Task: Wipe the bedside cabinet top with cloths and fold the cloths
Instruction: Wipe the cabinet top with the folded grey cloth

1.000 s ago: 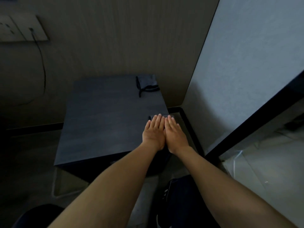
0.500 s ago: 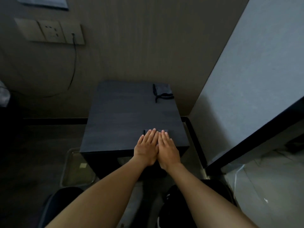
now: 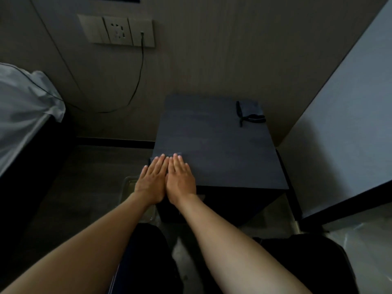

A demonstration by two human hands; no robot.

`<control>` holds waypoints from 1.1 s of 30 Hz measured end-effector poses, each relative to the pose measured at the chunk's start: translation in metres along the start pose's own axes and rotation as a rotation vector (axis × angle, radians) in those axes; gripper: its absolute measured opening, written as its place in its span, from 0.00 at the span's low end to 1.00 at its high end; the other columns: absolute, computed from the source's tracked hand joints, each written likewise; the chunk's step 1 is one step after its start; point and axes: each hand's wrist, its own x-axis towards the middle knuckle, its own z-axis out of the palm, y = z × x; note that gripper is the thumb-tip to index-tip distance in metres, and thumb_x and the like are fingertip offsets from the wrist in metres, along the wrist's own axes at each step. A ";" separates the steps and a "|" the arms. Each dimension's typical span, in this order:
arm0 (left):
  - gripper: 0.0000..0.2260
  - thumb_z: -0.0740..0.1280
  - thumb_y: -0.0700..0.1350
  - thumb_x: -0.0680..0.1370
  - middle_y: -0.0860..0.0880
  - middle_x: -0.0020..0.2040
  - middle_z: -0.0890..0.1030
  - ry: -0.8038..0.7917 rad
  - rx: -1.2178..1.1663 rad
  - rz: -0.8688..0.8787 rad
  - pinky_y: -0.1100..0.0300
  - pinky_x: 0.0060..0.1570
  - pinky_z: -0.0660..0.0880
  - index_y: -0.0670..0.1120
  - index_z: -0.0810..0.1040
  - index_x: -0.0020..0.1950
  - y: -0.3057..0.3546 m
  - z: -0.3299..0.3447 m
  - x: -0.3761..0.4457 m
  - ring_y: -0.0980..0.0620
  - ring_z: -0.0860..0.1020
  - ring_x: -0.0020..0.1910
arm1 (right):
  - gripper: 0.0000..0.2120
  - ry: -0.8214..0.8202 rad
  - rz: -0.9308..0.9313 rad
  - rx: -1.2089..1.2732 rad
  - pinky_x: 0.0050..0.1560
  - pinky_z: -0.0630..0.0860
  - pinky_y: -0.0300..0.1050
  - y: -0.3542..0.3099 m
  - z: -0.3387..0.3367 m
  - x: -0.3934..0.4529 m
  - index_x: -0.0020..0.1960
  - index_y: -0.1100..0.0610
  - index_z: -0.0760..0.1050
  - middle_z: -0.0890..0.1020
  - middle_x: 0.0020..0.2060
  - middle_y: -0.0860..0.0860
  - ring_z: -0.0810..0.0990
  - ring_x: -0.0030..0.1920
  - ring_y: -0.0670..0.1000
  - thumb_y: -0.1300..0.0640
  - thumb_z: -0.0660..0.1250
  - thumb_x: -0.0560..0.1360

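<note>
The dark bedside cabinet top (image 3: 222, 149) fills the middle of the view. My left hand (image 3: 151, 179) and my right hand (image 3: 180, 177) lie flat side by side at its front left corner, pressing on a dark cloth (image 3: 179, 154). Only a thin strip of that cloth shows past my fingertips. My left hand partly overhangs the cabinet's left edge. A second dark cloth (image 3: 250, 112), folded with a black loop, rests at the back right corner.
A bed with grey sheets (image 3: 21, 107) stands at the left. A wall socket (image 3: 118, 31) with a hanging cable (image 3: 137, 81) is above. A clear bin (image 3: 129, 181) sits on the floor left of the cabinet. A grey panel (image 3: 339, 124) closes the right side.
Both hands have slid the cloth leftward along the cabinet's front edge, from the right front corner to the left front corner. The folded cloth at the back has stayed put.
</note>
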 end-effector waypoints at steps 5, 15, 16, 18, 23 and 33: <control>0.38 0.59 0.53 0.79 0.50 0.79 0.35 -0.021 -0.007 -0.026 0.47 0.76 0.45 0.49 0.36 0.79 -0.012 -0.003 0.020 0.50 0.36 0.77 | 0.28 -0.031 -0.023 -0.019 0.78 0.42 0.51 -0.003 -0.003 0.022 0.79 0.61 0.41 0.43 0.79 0.56 0.40 0.79 0.54 0.56 0.48 0.84; 0.42 0.62 0.52 0.77 0.48 0.79 0.36 -0.022 0.049 -0.009 0.47 0.76 0.44 0.47 0.36 0.79 -0.015 -0.024 0.094 0.48 0.36 0.77 | 0.26 0.011 0.019 -0.018 0.78 0.44 0.51 0.020 -0.004 0.096 0.79 0.61 0.43 0.44 0.79 0.57 0.42 0.79 0.54 0.57 0.46 0.84; 0.42 0.63 0.53 0.77 0.48 0.79 0.36 -0.017 0.040 -0.012 0.46 0.76 0.44 0.47 0.36 0.79 -0.017 -0.026 0.105 0.48 0.37 0.77 | 0.27 0.013 0.015 -0.026 0.78 0.44 0.51 0.023 -0.005 0.107 0.80 0.61 0.43 0.44 0.79 0.57 0.41 0.79 0.54 0.57 0.46 0.84; 0.42 0.63 0.52 0.77 0.49 0.79 0.36 -0.006 0.030 -0.022 0.46 0.76 0.45 0.48 0.37 0.79 -0.020 -0.031 0.127 0.49 0.37 0.77 | 0.28 0.015 0.008 -0.042 0.78 0.43 0.50 0.029 -0.007 0.130 0.80 0.61 0.42 0.44 0.79 0.56 0.41 0.79 0.54 0.56 0.48 0.84; 0.41 0.63 0.51 0.78 0.50 0.79 0.37 0.017 0.024 -0.039 0.46 0.76 0.45 0.49 0.37 0.79 -0.032 -0.042 0.195 0.49 0.38 0.78 | 0.28 0.062 0.003 -0.035 0.78 0.45 0.50 0.045 -0.013 0.194 0.80 0.61 0.44 0.46 0.80 0.56 0.43 0.79 0.53 0.56 0.49 0.83; 0.37 0.61 0.49 0.79 0.50 0.80 0.39 0.007 0.027 -0.006 0.46 0.75 0.44 0.49 0.39 0.80 -0.053 -0.075 0.340 0.49 0.39 0.78 | 0.32 0.099 -0.004 -0.077 0.78 0.49 0.51 0.083 -0.034 0.327 0.79 0.62 0.45 0.49 0.79 0.57 0.46 0.79 0.54 0.56 0.55 0.81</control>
